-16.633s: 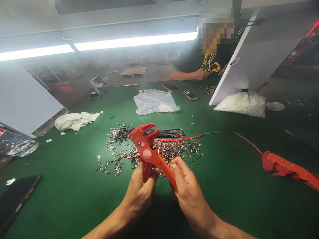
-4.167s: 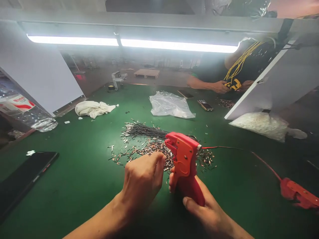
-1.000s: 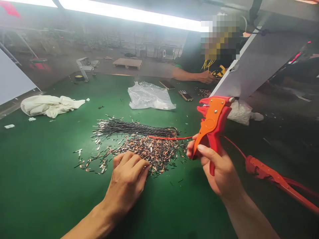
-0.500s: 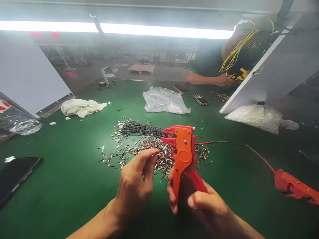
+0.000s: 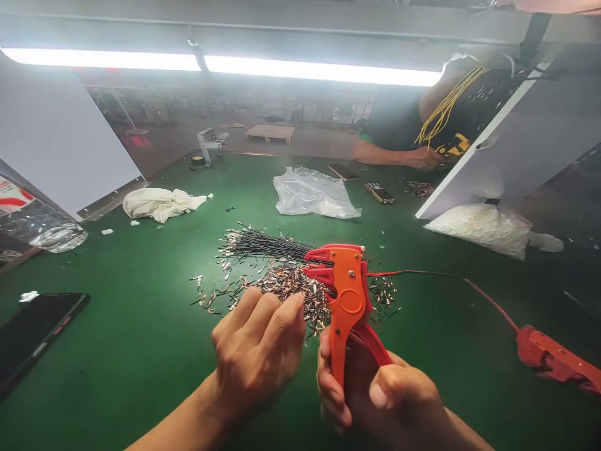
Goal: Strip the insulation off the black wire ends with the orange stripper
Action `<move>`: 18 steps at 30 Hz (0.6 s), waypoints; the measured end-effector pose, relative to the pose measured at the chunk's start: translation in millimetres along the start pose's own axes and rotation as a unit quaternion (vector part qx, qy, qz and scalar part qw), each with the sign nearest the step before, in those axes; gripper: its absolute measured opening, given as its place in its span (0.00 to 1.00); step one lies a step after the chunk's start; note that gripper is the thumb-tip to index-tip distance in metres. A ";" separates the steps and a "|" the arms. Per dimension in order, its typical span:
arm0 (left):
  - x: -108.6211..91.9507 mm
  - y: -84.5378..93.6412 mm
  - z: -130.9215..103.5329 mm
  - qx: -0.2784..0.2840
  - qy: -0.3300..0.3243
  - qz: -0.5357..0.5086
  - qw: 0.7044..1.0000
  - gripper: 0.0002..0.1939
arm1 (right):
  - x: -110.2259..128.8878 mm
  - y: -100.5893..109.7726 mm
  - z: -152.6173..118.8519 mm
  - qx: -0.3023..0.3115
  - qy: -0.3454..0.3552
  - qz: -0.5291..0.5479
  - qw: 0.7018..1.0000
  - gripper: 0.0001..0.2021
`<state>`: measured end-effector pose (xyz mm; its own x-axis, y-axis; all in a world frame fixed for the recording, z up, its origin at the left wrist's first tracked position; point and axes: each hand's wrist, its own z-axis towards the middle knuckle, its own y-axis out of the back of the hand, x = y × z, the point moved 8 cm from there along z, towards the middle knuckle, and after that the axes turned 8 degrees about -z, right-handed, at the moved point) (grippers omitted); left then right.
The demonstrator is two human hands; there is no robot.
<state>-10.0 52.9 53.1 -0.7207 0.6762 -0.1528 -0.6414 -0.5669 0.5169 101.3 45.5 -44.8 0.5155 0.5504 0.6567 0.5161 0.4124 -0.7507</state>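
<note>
An orange and red wire stripper (image 5: 351, 302) stands upright in my right hand (image 5: 380, 388), whose fingers and thumb wrap its two handles. The stripper's jaws point left, parted, with no wire seen in them. Close to its left side, my left hand (image 5: 260, 341) is closed with the knuckles turned up. Whatever its fingertips hold, if anything, is hidden. Behind the jaws lies a bundle of thin black wires (image 5: 263, 245) with bright ends at the left. A heap of short wire scraps (image 5: 286, 277), black with copper, spreads in front of the bundle, partly hidden by my left hand and the stripper.
On the green table (image 5: 154, 351) are a phone (image 5: 40, 335), a white cloth (image 5: 162, 203), a clear plastic bag (image 5: 314, 191) and a filled bag (image 5: 479, 228). A second stripper (image 5: 558, 357) lies at right. Behind a white panel (image 5: 507, 138), another person's hand (image 5: 427, 158) holds a yellow tool.
My left hand has rolled from a pinch seen from the side to a closed hand with knuckles up. My right hand keeps hold of the wire stripper. The whole view has shifted slightly.
</note>
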 end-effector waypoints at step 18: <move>-63.2 -41.9 -21.4 0.247 -0.201 -0.224 0.921 0.13 | -2.4 16.3 2.2 -0.066 -0.023 0.012 0.997 0.30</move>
<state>56.7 23.9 23.1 -0.1937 0.9661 -0.1708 -0.5819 0.0270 0.8128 107.0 52.5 -58.8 0.4977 0.5930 0.6330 0.5917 0.3015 -0.7477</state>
